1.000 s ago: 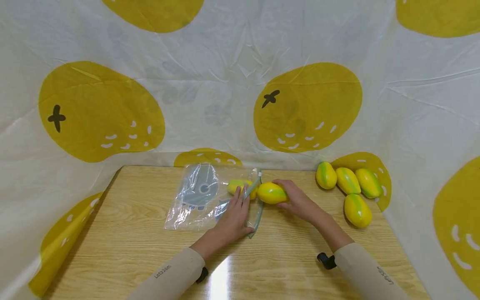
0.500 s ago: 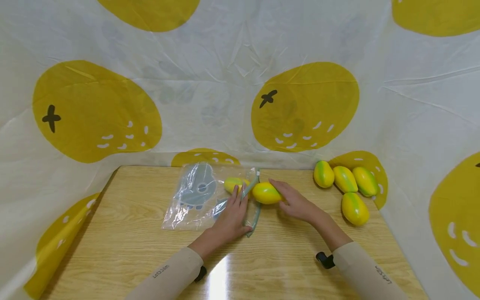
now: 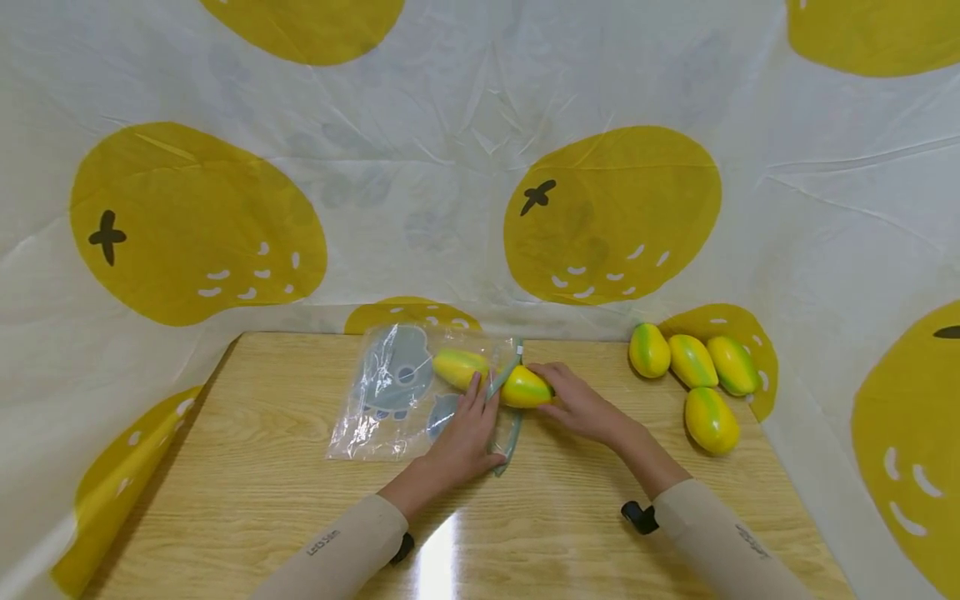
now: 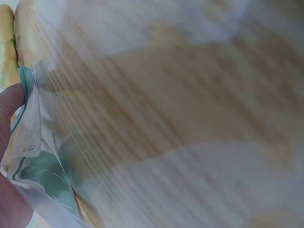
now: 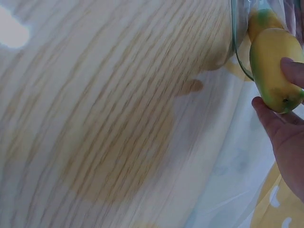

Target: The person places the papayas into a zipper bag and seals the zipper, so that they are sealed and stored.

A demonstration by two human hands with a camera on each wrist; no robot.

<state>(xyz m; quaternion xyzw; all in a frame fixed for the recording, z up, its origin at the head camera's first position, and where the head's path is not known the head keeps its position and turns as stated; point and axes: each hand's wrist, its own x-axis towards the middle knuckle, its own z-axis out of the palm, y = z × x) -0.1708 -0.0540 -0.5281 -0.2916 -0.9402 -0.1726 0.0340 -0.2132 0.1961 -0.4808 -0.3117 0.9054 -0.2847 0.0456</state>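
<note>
A clear zip bag [image 3: 397, 437] with a green zip edge and a blue-grey cartoon print lies flat on the table. One yellow-green mango [image 3: 459, 367] is inside, near the mouth. My left hand [image 3: 465, 437] holds the bag at its mouth, fingers over the top layer and thumb [image 4: 9, 102] by the zip strip. With thumb and fingers, my right hand [image 3: 577, 404] grips a second mango [image 3: 527, 387] by its right end. That mango's left end is in the bag's mouth, and in the right wrist view it meets the first mango [image 5: 263, 21].
Several more mangoes [image 3: 693, 361] sit together at the back right of the wooden table [image 3: 247, 517], one of them [image 3: 712, 421] nearer the front. A white cloth [image 3: 420, 208] with yellow fruit prints surrounds the table at the back and sides.
My right hand has moved left, taking the second mango into the bag's mouth. Inside the bag, the first mango has slid left, deeper in. My left hand stays in place.
</note>
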